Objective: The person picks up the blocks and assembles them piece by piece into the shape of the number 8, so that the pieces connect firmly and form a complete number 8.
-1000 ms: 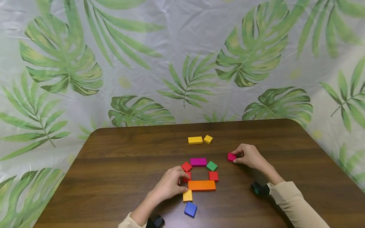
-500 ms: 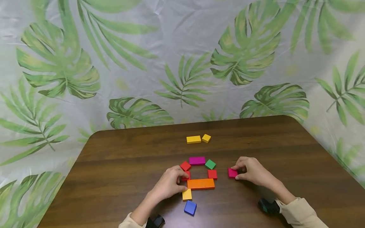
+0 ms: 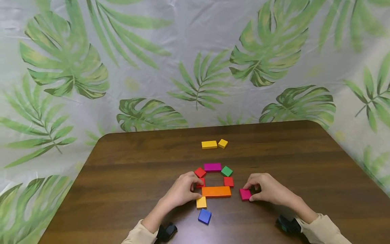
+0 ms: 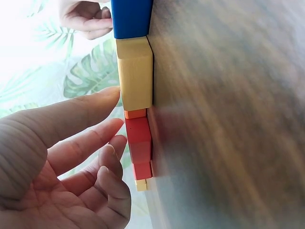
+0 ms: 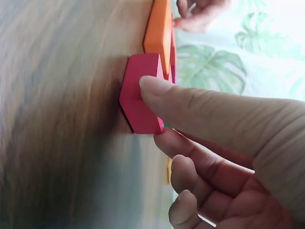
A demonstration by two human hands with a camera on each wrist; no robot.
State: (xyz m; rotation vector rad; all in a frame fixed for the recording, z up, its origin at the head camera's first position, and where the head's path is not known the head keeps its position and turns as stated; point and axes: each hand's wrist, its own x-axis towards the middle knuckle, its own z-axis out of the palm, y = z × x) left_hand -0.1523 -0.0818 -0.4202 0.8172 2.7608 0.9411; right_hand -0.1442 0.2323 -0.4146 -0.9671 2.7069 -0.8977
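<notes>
My right hand pinches a pink block between thumb and fingers, low over the table or on it, just right of the long orange block. In the right wrist view the thumb presses the near face of that pink block. My left hand rests loosely beside the arrangement, thumb at the yellow block and index finger over a red block, which it partly hides. From the left wrist, the thumb is at the yellow block's edge and the other fingers curl loosely without gripping.
A second red block, a tilted red block, a purple block and a green block form a ring above the orange one. A blue block lies nearest. Farther back are two yellow blocks.
My right hand has brought the pink block toward me, then slightly left, closer to the orange block. My left hand has stayed at the red and yellow blocks.
</notes>
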